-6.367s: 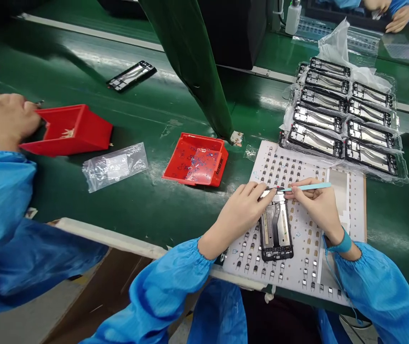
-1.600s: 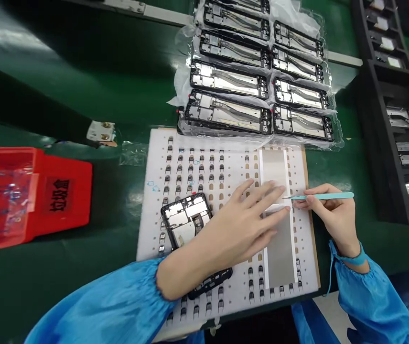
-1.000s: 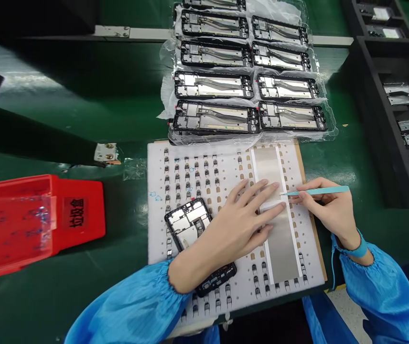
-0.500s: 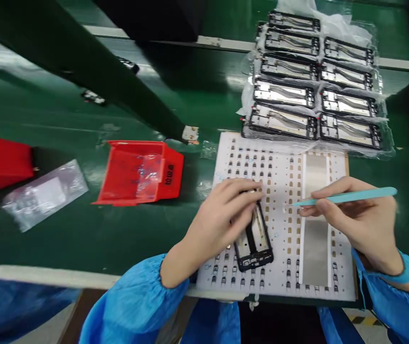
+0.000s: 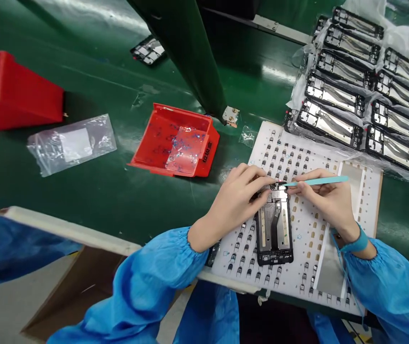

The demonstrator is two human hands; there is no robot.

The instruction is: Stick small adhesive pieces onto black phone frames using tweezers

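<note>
A black phone frame [image 5: 275,229] with a metal mid-plate and a dark flex cable lies on the white board [image 5: 299,246], which carries rows of small dark parts. My left hand [image 5: 242,198] grips the frame's upper left edge, with thumb and fingers closed near the top. My right hand [image 5: 328,196] pinches light-blue tweezers [image 5: 321,180]. Their tips reach the top end of the frame. Whatever lies between the tips is too small to make out. A blue band circles my right wrist.
A clear tray [image 5: 364,129] of several phone frames stands at the back right. A red bin [image 5: 179,143] holds small bits, with a plastic bag [image 5: 75,143] and another red bin [image 5: 18,91] further left. A green post [image 5: 190,57] rises behind. One phone frame [image 5: 148,50] lies beyond.
My right hand has brought the tweezers leftward from the board to the top of the phone frame. The frame now stands straighter. The head view has turned left.
</note>
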